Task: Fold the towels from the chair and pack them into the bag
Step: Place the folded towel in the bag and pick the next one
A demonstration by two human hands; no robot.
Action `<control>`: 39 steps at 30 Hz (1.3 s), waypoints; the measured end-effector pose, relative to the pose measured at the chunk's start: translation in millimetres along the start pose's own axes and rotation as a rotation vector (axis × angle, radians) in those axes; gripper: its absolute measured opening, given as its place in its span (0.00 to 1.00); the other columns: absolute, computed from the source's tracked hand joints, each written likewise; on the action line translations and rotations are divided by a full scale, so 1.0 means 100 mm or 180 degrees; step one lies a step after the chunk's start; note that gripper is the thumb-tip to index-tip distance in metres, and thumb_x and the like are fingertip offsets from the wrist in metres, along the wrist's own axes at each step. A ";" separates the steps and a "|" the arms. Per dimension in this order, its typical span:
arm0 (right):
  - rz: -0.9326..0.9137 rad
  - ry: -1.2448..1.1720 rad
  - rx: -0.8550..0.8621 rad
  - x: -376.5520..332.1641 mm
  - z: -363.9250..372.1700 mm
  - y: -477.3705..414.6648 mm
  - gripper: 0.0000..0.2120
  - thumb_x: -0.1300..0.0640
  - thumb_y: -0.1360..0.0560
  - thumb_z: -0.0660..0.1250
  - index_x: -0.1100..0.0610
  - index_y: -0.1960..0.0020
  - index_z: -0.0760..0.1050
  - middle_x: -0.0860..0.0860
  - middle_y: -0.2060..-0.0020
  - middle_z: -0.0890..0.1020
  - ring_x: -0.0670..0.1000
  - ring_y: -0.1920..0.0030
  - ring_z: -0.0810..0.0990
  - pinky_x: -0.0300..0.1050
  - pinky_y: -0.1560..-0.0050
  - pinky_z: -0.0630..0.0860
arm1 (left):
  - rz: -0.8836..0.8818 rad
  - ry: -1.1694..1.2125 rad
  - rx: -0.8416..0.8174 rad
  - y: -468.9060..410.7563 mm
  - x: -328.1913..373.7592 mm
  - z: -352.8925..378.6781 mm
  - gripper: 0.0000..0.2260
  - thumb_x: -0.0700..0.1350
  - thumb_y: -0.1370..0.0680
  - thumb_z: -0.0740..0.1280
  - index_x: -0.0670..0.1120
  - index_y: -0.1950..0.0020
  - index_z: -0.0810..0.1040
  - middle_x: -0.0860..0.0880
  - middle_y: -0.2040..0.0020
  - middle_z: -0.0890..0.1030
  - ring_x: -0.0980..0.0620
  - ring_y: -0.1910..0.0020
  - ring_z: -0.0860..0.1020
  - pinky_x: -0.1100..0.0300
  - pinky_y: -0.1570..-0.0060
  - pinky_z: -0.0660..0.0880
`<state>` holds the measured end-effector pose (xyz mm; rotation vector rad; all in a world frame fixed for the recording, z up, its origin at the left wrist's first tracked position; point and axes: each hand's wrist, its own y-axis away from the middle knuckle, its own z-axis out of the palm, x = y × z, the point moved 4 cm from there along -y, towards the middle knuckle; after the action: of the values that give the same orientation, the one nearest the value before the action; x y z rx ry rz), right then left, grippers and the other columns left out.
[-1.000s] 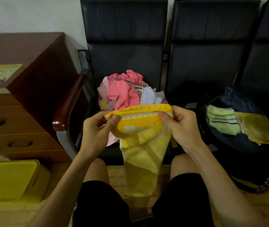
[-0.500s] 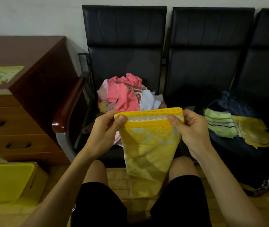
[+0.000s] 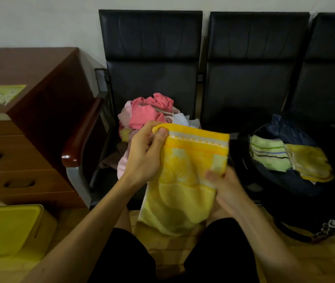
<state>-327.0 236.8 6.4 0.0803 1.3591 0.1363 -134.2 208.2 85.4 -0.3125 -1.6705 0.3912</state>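
Left hand (image 3: 146,158) pinched the yellow towel (image 3: 187,193) at its top corner; right hand (image 3: 223,186), blurred, gripped the side edge lower down, likely tensioning it for the next fold. It hung above the knees, between the chair pile (image 3: 148,117) and the bag (image 3: 280,186).

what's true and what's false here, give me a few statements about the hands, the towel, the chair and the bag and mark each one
1. The left hand pinches a top corner of the yellow towel. True.
2. The right hand holds the towel's top edge. False: it grips the right side, lower down.
3. The bag is empty. False: two folded towels lie in it.
4. A pile of towels lies on the chair. True.
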 end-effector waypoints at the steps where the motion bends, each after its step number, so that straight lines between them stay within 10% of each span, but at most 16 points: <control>1: 0.0255 0.0406 -0.0088 0.17 0.00 0.03 0.14 0.55 0.35 0.80 0.55 0.51 0.82 0.49 0.58 0.86 0.54 0.49 0.84 0.46 0.49 0.81 | -0.0053 0.0050 0.0031 -0.02 0.00 0.01 0.09 0.39 0.16 0.60 0.47 0.54 0.76 0.56 0.68 0.78 0.58 0.67 0.77 0.63 0.67 0.75; 4: 0.0980 0.0508 -0.0620 0.53 0.12 0.19 0.07 0.59 0.31 0.77 0.53 0.54 0.85 0.50 0.57 0.87 0.49 0.51 0.85 0.39 0.50 0.80 | -0.0240 0.0305 0.0154 -0.07 -0.02 -0.03 0.09 0.41 0.16 0.59 0.42 0.52 0.77 0.52 0.65 0.82 0.55 0.64 0.81 0.60 0.64 0.79; 8: 0.1165 0.0507 -0.0983 0.73 0.21 0.24 0.26 0.45 0.33 0.77 0.54 0.39 0.80 0.51 0.44 0.85 0.53 0.42 0.82 0.52 0.37 0.76 | -0.0469 0.0313 0.0320 -0.15 -0.10 -0.17 0.11 0.43 0.15 0.59 0.37 0.50 0.76 0.53 0.63 0.84 0.55 0.62 0.83 0.60 0.63 0.80; 16: 0.0832 -0.1019 -0.0494 0.09 0.20 0.22 0.44 0.47 0.65 0.87 0.59 0.52 0.82 0.56 0.58 0.87 0.52 0.60 0.86 0.45 0.65 0.82 | -0.1224 -0.0233 0.0678 -0.46 -0.57 -0.74 0.10 0.46 0.16 0.62 0.48 0.56 0.77 0.46 0.60 0.80 0.47 0.59 0.80 0.49 0.59 0.80; 25: 0.0445 -0.1091 -0.0433 -0.40 0.32 0.20 0.19 0.42 0.40 0.76 0.53 0.55 0.86 0.55 0.55 0.87 0.53 0.56 0.87 0.47 0.65 0.82 | -0.2786 0.1972 -0.0031 0.17 -1.13 -0.21 0.29 0.65 0.22 0.60 0.45 0.32 0.77 0.39 0.33 0.77 0.41 0.34 0.77 0.42 0.32 0.71; 28: 0.0355 -0.1099 -0.0242 -0.47 0.29 0.18 0.19 0.46 0.31 0.63 0.54 0.46 0.80 0.54 0.54 0.87 0.52 0.55 0.87 0.46 0.63 0.83 | -0.3093 0.1884 -0.0035 0.44 -1.22 -0.07 0.27 0.67 0.20 0.55 0.49 0.42 0.83 0.43 0.41 0.84 0.45 0.45 0.83 0.45 0.40 0.76; 32: 0.0288 -0.1184 -0.0148 -0.50 0.35 0.15 0.21 0.46 0.28 0.61 0.57 0.41 0.78 0.54 0.54 0.87 0.53 0.55 0.86 0.46 0.64 0.82 | -0.3332 0.2217 -0.0690 0.67 -1.08 0.13 0.35 0.73 0.24 0.51 0.49 0.44 0.86 0.40 0.35 0.80 0.39 0.34 0.77 0.38 0.32 0.70; 36: 0.0326 -0.1343 -0.0072 -0.50 0.37 0.13 0.24 0.46 0.27 0.62 0.57 0.35 0.76 0.55 0.48 0.86 0.54 0.51 0.86 0.47 0.62 0.82 | -0.3352 0.2545 -0.1173 0.70 -0.74 0.23 0.35 0.72 0.28 0.47 0.52 0.54 0.89 0.46 0.47 0.86 0.47 0.48 0.85 0.49 0.49 0.80; 39: 0.0319 -0.1550 -0.0097 -0.51 0.39 0.12 0.23 0.46 0.28 0.61 0.57 0.37 0.77 0.56 0.46 0.85 0.54 0.49 0.85 0.48 0.60 0.83 | -0.3244 0.2548 -0.1389 0.73 -0.69 0.18 0.31 0.72 0.29 0.59 0.49 0.51 0.88 0.44 0.46 0.86 0.47 0.48 0.85 0.53 0.53 0.82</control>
<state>-300.2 242.0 65.6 0.1461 0.8669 0.2070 -144.3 243.8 -10.0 0.0973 -0.9142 -0.7833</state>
